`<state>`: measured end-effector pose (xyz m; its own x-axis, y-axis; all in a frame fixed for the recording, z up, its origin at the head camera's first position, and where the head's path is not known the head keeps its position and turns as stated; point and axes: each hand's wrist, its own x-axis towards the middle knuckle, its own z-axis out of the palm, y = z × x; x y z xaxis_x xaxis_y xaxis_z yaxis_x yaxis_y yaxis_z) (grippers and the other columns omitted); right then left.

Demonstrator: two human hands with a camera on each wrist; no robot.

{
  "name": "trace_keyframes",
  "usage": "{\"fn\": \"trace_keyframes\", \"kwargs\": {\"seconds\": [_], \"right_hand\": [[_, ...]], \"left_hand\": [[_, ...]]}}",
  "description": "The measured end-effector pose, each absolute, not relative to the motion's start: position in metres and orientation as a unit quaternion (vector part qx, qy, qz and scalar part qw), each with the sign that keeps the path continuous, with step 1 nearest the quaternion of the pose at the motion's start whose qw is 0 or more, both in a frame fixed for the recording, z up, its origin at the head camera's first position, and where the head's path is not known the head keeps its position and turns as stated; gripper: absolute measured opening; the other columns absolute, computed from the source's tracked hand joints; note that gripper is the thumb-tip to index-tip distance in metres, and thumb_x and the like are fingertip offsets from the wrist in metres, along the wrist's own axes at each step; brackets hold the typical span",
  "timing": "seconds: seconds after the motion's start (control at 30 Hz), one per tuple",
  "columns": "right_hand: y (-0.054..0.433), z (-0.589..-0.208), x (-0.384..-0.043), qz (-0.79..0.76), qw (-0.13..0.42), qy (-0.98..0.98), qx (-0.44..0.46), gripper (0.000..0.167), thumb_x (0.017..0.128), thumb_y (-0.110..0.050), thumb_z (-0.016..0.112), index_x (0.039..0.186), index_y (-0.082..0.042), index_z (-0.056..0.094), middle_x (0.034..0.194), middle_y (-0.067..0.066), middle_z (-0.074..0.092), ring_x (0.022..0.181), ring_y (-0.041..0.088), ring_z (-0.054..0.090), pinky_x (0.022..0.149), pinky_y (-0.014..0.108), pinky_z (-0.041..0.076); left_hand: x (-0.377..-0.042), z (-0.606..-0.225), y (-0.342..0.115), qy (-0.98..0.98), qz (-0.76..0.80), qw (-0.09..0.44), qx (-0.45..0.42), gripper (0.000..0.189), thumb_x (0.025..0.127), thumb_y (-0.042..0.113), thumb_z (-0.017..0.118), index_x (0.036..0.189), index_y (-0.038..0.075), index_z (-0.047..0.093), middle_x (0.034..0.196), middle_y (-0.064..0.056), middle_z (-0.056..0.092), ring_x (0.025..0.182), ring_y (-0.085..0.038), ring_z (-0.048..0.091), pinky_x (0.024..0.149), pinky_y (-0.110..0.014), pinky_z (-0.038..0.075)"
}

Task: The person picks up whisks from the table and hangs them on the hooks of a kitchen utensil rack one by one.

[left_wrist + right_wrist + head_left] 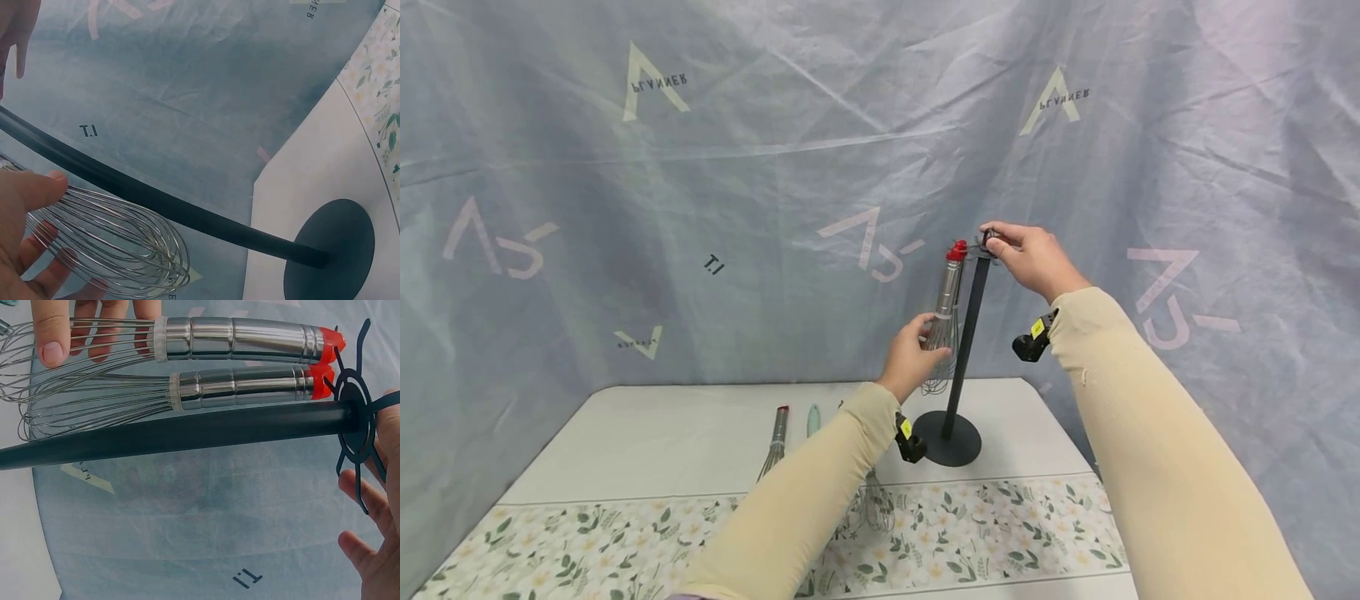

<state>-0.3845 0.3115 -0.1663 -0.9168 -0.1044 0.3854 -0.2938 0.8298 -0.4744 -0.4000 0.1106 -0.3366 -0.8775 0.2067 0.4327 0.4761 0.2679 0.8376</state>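
Observation:
A dark metal stand (967, 350) with a round base and a ring of hooks rises at the right of the table. Two steel whisks with red handle ends hang side by side from its hooks, a nearer whisk (244, 339) and another whisk (247, 387). My left hand (913, 360) curls its fingers and thumb around the wires of one whisk, below the handle. At the top of the stand, my right hand (1033, 257) pinches the dark loop above the hooks. In the right wrist view, some of its fingers spread below the hook ring (357, 419).
Left of the stand, a red-tipped whisk (779, 429) lies on the white table (662, 433). A pale green handle (813, 419) lies near it, partly behind my left sleeve. Whisk wires (877, 504) show beyond that sleeve, over the floral strip. A grey curtain (760, 208) hangs behind.

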Motion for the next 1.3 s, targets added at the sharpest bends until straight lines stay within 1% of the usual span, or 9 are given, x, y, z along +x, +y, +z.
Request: {"fn": "trace_keyframes", "kwargs": {"seconds": [0.13, 0.43, 0.5, 0.67, 0.73, 0.9, 1.03, 1.13, 1.3], "right_hand": [[0.312, -0.166, -0.385, 0.27, 0.177, -0.94, 0.107, 0.052, 0.105, -0.049, 0.046, 0.155, -0.032, 0.044, 0.153, 0.016, 0.047, 0.137, 0.04, 0.047, 0.105, 0.065, 0.038], [0.31, -0.167, -0.385, 0.273, 0.169, -0.942, 0.101, 0.052, 0.105, -0.047, 0.048, 0.155, -0.032, 0.044, 0.153, 0.016, 0.047, 0.137, 0.04, 0.046, 0.106, 0.065, 0.038], [0.309, -0.167, -0.385, 0.273, 0.168, -0.942, 0.102, 0.051, 0.105, -0.047, 0.048, 0.154, -0.033, 0.044, 0.153, 0.015, 0.047, 0.137, 0.04, 0.046, 0.105, 0.064, 0.038], [0.309, -0.167, -0.384, 0.273, 0.171, -0.941, 0.102, 0.052, 0.105, -0.048, 0.047, 0.154, -0.032, 0.044, 0.153, 0.016, 0.047, 0.137, 0.04, 0.047, 0.105, 0.064, 0.039], [0.31, -0.166, -0.384, 0.273, 0.171, -0.941, 0.101, 0.052, 0.105, -0.048, 0.047, 0.155, -0.031, 0.044, 0.153, 0.016, 0.047, 0.137, 0.04, 0.047, 0.105, 0.064, 0.038], [0.31, -0.166, -0.384, 0.275, 0.173, -0.941, 0.1, 0.052, 0.105, -0.048, 0.047, 0.154, -0.031, 0.044, 0.153, 0.015, 0.048, 0.137, 0.039, 0.047, 0.105, 0.064, 0.038], [0.309, -0.167, -0.384, 0.275, 0.173, -0.941, 0.097, 0.052, 0.105, -0.048, 0.047, 0.154, -0.033, 0.044, 0.153, 0.015, 0.048, 0.137, 0.039, 0.047, 0.105, 0.064, 0.039], [0.309, -0.167, -0.385, 0.276, 0.171, -0.941, 0.095, 0.052, 0.105, -0.049, 0.047, 0.154, -0.034, 0.044, 0.153, 0.015, 0.047, 0.138, 0.039, 0.046, 0.106, 0.064, 0.038], [0.31, -0.168, -0.385, 0.28, 0.171, -0.94, 0.096, 0.051, 0.105, -0.049, 0.047, 0.154, -0.035, 0.044, 0.155, 0.013, 0.046, 0.139, 0.039, 0.045, 0.106, 0.064, 0.038]], "left_hand": [[-0.4, -0.336, 0.111, -0.788, -0.562, 0.128, -0.215, 0.063, 0.089, 0.012, 0.079, 0.146, 0.017, 0.052, 0.122, -0.01, 0.062, 0.103, -0.022, 0.064, 0.078, -0.035, 0.056], [-0.398, -0.338, 0.11, -0.791, -0.559, 0.134, -0.208, 0.063, 0.089, 0.014, 0.08, 0.146, 0.019, 0.053, 0.122, -0.008, 0.061, 0.1, -0.021, 0.062, 0.078, -0.036, 0.055], [-0.399, -0.339, 0.11, -0.791, -0.559, 0.138, -0.205, 0.063, 0.089, 0.015, 0.08, 0.146, 0.02, 0.053, 0.124, -0.009, 0.061, 0.101, -0.022, 0.061, 0.078, -0.036, 0.055], [-0.402, -0.342, 0.111, -0.788, -0.561, 0.144, -0.207, 0.064, 0.089, 0.015, 0.08, 0.147, 0.019, 0.053, 0.128, -0.012, 0.061, 0.11, -0.032, 0.061, 0.08, -0.038, 0.054], [-0.402, -0.342, 0.111, -0.788, -0.562, 0.145, -0.207, 0.064, 0.089, 0.014, 0.08, 0.147, 0.019, 0.053, 0.128, -0.012, 0.061, 0.111, -0.034, 0.061, 0.081, -0.039, 0.054], [-0.405, -0.344, 0.112, -0.786, -0.565, 0.139, -0.209, 0.066, 0.088, 0.014, 0.08, 0.148, 0.021, 0.051, 0.126, -0.013, 0.062, 0.107, -0.028, 0.062, 0.082, -0.038, 0.055], [-0.409, -0.351, 0.111, -0.784, -0.569, 0.13, -0.211, 0.069, 0.087, 0.013, 0.081, 0.149, 0.021, 0.05, 0.122, -0.012, 0.064, 0.103, -0.025, 0.064, 0.082, -0.039, 0.056], [-0.411, -0.358, 0.11, -0.787, -0.567, 0.124, -0.21, 0.071, 0.087, 0.015, 0.082, 0.149, 0.023, 0.049, 0.124, -0.01, 0.063, 0.107, -0.024, 0.063, 0.086, -0.041, 0.055], [-0.409, -0.366, 0.106, -0.791, -0.566, 0.099, -0.209, 0.072, 0.089, 0.02, 0.081, 0.152, 0.025, 0.045, 0.136, -0.015, 0.058, 0.122, -0.034, 0.058, 0.095, -0.049, 0.051]]}}
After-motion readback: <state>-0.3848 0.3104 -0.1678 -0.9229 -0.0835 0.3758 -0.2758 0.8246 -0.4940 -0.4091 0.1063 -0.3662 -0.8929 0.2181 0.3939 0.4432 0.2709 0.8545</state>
